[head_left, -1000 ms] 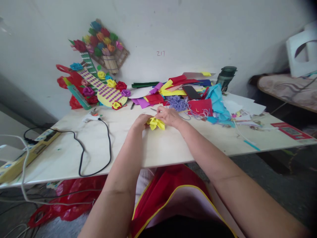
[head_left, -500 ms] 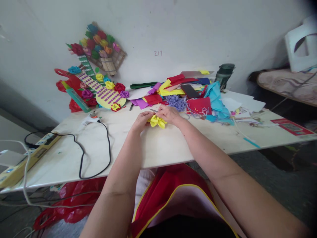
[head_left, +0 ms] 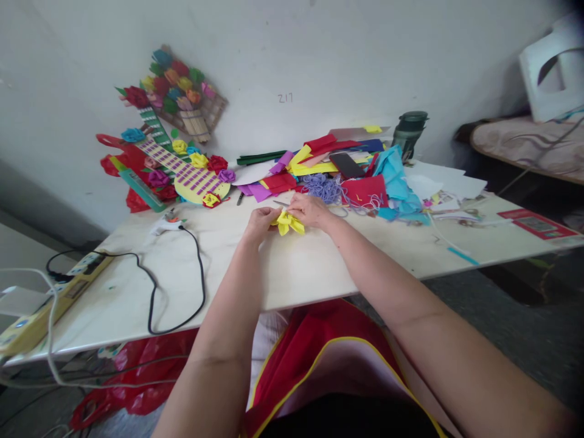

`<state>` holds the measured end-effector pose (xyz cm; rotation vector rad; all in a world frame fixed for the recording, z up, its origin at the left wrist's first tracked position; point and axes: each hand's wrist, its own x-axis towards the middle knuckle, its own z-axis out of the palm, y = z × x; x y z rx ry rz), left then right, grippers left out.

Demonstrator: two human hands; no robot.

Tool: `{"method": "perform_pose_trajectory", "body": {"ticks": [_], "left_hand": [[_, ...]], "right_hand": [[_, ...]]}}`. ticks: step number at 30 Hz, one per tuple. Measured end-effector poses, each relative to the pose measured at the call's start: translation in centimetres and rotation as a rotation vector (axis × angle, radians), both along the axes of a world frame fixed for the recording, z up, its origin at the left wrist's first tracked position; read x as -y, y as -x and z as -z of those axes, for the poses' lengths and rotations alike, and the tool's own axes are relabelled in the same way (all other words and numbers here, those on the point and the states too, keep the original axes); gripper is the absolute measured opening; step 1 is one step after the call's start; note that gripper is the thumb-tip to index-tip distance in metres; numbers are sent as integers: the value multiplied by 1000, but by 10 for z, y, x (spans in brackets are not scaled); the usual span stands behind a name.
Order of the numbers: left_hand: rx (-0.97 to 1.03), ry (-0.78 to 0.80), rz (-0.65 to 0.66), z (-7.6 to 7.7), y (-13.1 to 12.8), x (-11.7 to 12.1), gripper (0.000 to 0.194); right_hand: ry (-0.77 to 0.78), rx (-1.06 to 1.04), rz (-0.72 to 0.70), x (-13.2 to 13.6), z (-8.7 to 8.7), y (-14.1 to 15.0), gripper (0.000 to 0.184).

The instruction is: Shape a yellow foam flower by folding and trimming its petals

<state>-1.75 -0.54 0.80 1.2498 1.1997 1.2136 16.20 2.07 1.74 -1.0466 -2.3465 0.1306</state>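
Note:
Over the middle of the table, a yellow crepe-paper flower [head_left: 291, 224] with spread petals sits between my two hands. My left hand [head_left: 263, 220] is closed, pinching the flower's left side. From the other side my right hand [head_left: 311, 210] is closed with its fingertips at the flower's upper edge. A thin grey pointed tool [head_left: 280, 202] sticks out leftward from the right fingers; its exact kind is too small to tell. Part of the flower is hidden behind the fingers.
Behind my hands lie coloured paper strips [head_left: 314, 164], tangled purple yarn [head_left: 323, 188], a phone [head_left: 347, 165] and a dark bottle [head_left: 409, 135]. At left are a flower-decorated paper guitar [head_left: 201, 179], a glue gun [head_left: 168, 225], its black cord [head_left: 203, 274] and a power strip [head_left: 59, 304].
The view has shifted slightly. Both hands stay on the yellow flower, whose petals have turned a little, and more of the thin tool shows.

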Motion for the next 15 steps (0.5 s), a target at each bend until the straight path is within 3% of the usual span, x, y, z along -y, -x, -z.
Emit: {"method": "perform_pose_trajectory", "body": {"ticks": [7, 15], "left_hand": [[-30, -53, -71, -7, -6, 5, 44], [-85, -100, -76, -5, -9, 4, 30]], "right_hand": [[125, -163, -110, -13, 3, -3, 32], [120, -35, -116, -16, 7, -7, 29]]}}
